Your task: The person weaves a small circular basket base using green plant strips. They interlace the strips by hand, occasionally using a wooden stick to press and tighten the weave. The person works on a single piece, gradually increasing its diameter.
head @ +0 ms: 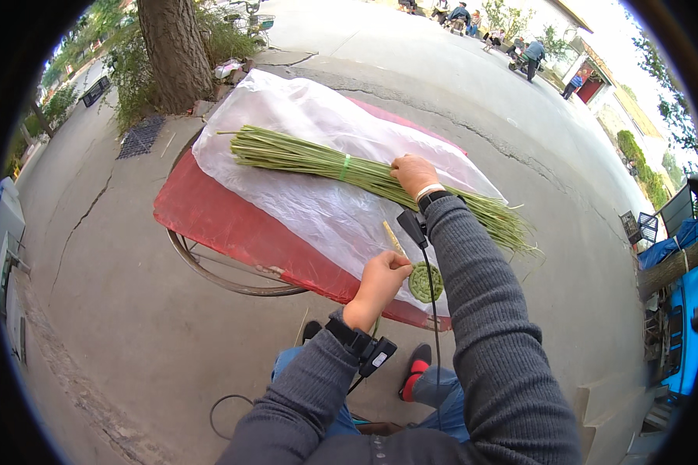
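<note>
A long bundle of green plant stalks [302,153], tied with a light green band [345,166], lies across a white plastic sheet [267,104] on a red-topped table [227,215]. My right hand [416,173] rests on the stalks right of the band, fingers bent down; whether it grips any is hidden. Near the table's front edge, my left hand [383,283] pinches the left rim of a small round woven green piece [429,282]. A thin yellowish strip [394,238] lies just above that hand. The black cable from my right wrist hangs across the woven piece.
A curved metal rim [227,282] shows below the table's left side. Behind the table stand a tree trunk [177,58] and a black plastic grid [141,137] on the pavement. Several people are far off at the upper right. Plastic crates [647,226] stand at the right.
</note>
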A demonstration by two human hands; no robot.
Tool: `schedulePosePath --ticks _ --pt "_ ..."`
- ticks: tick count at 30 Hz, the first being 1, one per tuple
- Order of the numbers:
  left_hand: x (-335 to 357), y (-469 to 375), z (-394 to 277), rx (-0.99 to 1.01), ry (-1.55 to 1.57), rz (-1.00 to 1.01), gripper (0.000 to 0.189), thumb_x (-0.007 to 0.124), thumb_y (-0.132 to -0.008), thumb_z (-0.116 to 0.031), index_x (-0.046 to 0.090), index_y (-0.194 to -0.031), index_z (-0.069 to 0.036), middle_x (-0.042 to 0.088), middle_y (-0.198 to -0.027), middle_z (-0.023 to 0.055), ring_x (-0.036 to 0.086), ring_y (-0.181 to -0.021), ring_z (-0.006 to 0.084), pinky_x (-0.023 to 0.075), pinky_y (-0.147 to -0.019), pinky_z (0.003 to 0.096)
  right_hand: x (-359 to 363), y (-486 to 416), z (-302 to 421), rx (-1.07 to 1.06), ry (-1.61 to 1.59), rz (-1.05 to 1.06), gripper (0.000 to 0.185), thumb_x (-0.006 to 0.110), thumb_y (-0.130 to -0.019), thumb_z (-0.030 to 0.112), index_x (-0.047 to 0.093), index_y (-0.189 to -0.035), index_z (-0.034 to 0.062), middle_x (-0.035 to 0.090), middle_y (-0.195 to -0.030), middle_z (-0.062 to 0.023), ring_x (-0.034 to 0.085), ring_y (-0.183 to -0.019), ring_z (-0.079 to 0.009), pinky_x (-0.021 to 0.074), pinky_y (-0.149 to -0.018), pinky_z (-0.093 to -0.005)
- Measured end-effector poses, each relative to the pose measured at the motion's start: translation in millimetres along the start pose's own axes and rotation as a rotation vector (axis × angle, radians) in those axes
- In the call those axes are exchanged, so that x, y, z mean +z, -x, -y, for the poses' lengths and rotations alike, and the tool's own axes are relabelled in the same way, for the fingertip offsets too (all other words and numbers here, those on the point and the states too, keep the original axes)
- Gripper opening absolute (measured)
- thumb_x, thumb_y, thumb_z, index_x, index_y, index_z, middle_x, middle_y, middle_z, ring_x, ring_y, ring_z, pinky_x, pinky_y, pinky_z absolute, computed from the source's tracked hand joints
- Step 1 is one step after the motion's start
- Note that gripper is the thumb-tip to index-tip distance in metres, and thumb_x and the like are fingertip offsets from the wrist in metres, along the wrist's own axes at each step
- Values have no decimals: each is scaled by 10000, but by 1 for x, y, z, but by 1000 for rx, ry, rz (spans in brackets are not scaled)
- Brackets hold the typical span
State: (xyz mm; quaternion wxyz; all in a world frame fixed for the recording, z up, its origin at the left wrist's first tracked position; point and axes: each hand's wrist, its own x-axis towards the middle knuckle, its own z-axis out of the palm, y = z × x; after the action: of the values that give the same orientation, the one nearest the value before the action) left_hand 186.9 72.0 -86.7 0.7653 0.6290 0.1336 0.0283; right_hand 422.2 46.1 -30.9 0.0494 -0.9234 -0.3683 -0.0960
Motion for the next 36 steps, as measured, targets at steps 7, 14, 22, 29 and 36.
schedulePosePath --ticks 7,14,22,29,36 --pt "-10 -7 -5 31 15 -47 122 701 -855 -68 678 -935 22 696 -777 67 614 -667 127 494 -623 285 -11 26 0 -9 -50 79 155 686 -818 269 746 -860 132 701 -876 -96 672 -867 -310 528 -771 -424" --pt "-34 -18 -24 130 9 -128 104 700 -867 -61 682 -927 22 677 -773 33 584 -674 82 468 -600 249 -30 60 3 -45 -346 115 150 681 -786 224 752 -849 108 712 -833 -132 684 -826 -336 538 -756 -429" --pt "-71 -49 -41 167 55 -28 954 714 -860 -26 105 -1593 -48 634 -787 29 526 -608 70 403 -498 216 -30 95 9 -119 -329 55 156 604 -863 187 719 -884 84 701 -826 -160 675 -820 -359 533 -732 -440" --pt "-85 -60 -34 19 260 -21 1012 724 -844 -9 48 -1595 -59 617 -779 33 526 -593 88 363 -459 228 -40 140 -11 7 104 -64 82 609 -846 134 669 -804 96 665 -816 -99 679 -813 -323 545 -703 -433" --pt "-90 -59 -35 -5 241 1 1023 723 -829 -1 44 -1592 -51 632 -780 51 541 -568 93 379 -431 229 -27 141 -20 -23 -176 9 133 647 -883 221 703 -899 102 675 -880 -106 664 -865 -324 528 -752 -423"
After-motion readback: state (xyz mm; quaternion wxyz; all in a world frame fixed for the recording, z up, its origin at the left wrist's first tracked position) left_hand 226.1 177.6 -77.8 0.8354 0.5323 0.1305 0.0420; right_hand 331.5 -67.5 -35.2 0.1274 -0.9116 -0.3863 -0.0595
